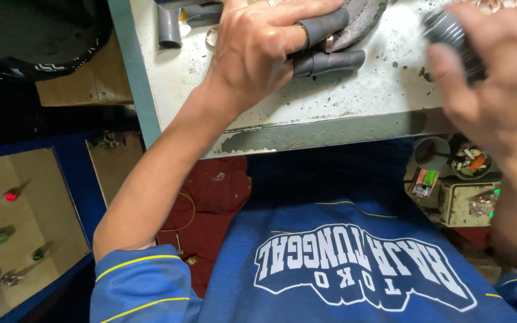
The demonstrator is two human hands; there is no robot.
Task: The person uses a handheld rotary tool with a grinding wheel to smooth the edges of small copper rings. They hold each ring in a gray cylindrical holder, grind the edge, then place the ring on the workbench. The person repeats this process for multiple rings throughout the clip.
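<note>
blue jersey closest to lens, yellow piping. left hand spread, fingers loosely curled, pressing two dark rubber tube pieces against worn, pitted white workbench. right hand blurred, clamped around small dark ribbed cylinder over bench's right end. grey pipe stub standing off at top left. hands well apart.

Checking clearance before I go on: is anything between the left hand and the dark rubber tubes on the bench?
Nothing visible: the left hand already rests on the dark rubber tubes, its fingers touching them on the white bench.
</note>
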